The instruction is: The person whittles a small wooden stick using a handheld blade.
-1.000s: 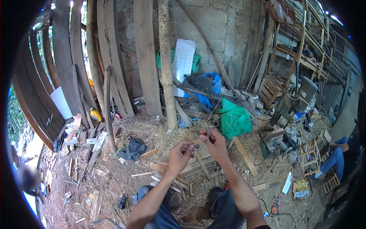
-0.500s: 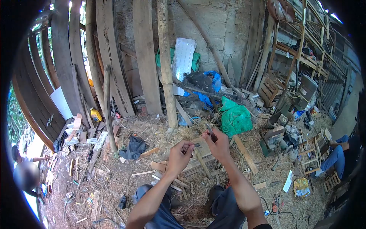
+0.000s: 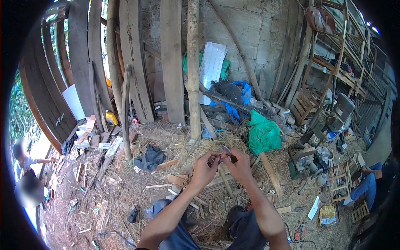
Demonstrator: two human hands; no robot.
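Above my knees, my left hand (image 3: 206, 168) is closed, its fingertips pinched around a small dark piece mostly hidden by them. Close beside it, my right hand (image 3: 236, 165) is wrapped round a small tool with a thin greyish blade (image 3: 225, 148) that points up and to the left. The fingertips of both hands nearly meet; whether the tool touches the small piece cannot be made out. Below the hands, wooden boards (image 3: 225, 183) lie on the straw-covered ground.
A green sack (image 3: 264, 135) lies beyond my right hand, and a black plastic bag (image 3: 150, 158) to the left. A wooden post (image 3: 193, 83) stands ahead. People are at the far left (image 3: 25, 162) and far right (image 3: 368, 181). Wood scraps litter the ground.
My two hands have come together, the left moving right toward the tool. The small piece is now mostly covered by fingers. The view has shifted slightly left.
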